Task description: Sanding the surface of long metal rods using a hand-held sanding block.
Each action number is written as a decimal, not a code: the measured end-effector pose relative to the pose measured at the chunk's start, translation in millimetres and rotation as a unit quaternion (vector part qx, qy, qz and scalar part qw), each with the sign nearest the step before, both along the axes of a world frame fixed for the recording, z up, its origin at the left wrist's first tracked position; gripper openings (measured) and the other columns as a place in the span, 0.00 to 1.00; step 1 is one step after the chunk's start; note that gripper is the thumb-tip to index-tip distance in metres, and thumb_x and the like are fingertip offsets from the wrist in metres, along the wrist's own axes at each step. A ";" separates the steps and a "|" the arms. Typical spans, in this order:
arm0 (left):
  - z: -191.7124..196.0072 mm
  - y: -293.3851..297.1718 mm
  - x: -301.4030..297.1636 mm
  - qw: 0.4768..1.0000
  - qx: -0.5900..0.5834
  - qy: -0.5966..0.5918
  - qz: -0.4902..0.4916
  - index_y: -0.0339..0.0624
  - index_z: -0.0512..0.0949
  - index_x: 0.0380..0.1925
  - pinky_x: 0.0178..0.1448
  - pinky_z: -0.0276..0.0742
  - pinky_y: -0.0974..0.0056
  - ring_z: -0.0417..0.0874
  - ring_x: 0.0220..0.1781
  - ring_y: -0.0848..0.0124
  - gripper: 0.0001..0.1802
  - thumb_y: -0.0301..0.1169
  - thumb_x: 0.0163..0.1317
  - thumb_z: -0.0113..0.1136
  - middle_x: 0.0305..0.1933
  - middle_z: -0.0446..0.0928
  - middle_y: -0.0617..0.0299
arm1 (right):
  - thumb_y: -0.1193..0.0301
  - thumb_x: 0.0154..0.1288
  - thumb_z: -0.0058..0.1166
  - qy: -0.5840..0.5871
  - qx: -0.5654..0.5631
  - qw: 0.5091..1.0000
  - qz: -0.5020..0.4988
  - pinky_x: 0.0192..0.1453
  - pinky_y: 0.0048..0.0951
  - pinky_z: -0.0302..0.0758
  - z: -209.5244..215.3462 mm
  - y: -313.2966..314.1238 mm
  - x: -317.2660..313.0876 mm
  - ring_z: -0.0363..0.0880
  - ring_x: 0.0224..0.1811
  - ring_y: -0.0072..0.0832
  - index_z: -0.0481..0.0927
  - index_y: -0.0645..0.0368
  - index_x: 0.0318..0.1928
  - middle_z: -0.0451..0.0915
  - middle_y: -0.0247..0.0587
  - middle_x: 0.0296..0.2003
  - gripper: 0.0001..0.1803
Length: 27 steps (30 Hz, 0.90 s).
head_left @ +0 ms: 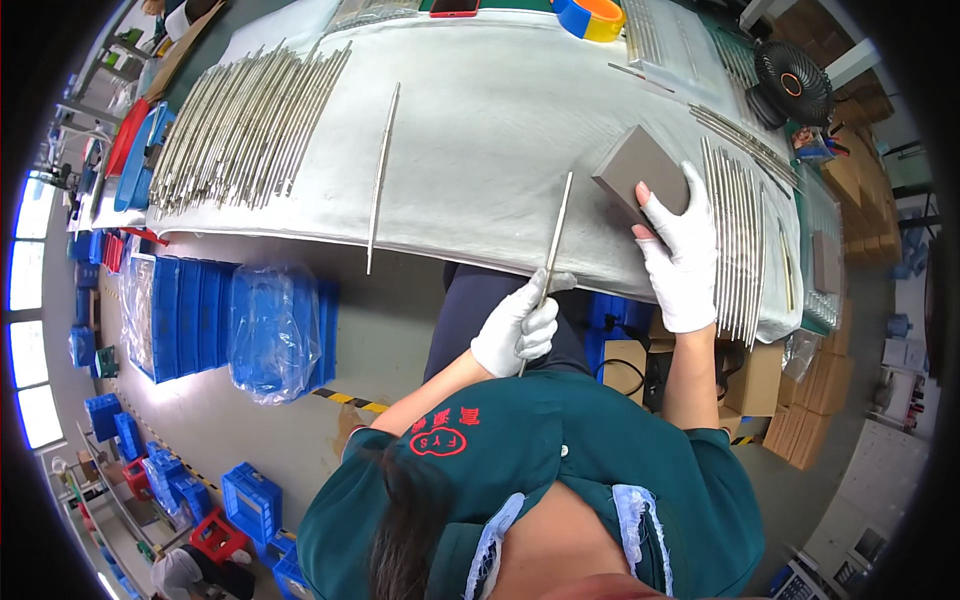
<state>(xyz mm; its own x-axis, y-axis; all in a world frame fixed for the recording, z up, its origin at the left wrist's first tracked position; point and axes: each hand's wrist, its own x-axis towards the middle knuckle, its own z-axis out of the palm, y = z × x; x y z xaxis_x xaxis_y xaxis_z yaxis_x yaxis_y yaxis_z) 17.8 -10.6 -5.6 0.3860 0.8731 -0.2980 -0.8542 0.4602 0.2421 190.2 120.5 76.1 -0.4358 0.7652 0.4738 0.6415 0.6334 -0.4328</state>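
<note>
My left hand [515, 325], in a white glove, is closed around a thin metal rod [562, 215]. The rod slants up over the near edge of the table, and its lower end passes beneath my fingers toward my lap. My right hand [685, 255], gloved with bare thumb and fingertip showing, grips the near right edge of a grey rectangular block [640, 170]. That block is tilted on the white-covered table, apart from the rod. To the left, a single metal rod [382, 175] lies with its end past the table edge. Right of my right hand is a row of metal rods [733, 240].
A wide bunch of metal rods [250, 130] covers the table's left side. At the far right stand a black fan [792, 82] and more rods [745, 140]. Tape rolls [592, 18] and a red-edged phone [455, 8] lie at the back. Blue crates [185, 315] stand on the floor.
</note>
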 end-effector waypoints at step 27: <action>9.4 -23.3 5.8 0.993 -0.088 0.082 0.008 0.42 0.65 0.58 0.15 0.47 0.76 0.51 0.11 0.84 0.28 0.51 0.68 0.43 0.13 0.53 0.74 | 0.76 0.43 0.64 -0.091 -0.035 0.990 0.103 0.55 0.39 0.72 7.5 12.4 -5.8 0.72 0.53 0.50 0.82 0.35 0.42 0.72 0.55 0.52 0.24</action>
<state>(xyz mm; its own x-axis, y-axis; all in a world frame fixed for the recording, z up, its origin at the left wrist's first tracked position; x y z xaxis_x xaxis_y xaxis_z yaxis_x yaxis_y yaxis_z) 23.6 -33.9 3.8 0.3063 0.8070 -0.5050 -0.8169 0.4952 0.2958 184.4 132.9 83.6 -0.6588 0.6800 0.3217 0.5735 0.7308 -0.3702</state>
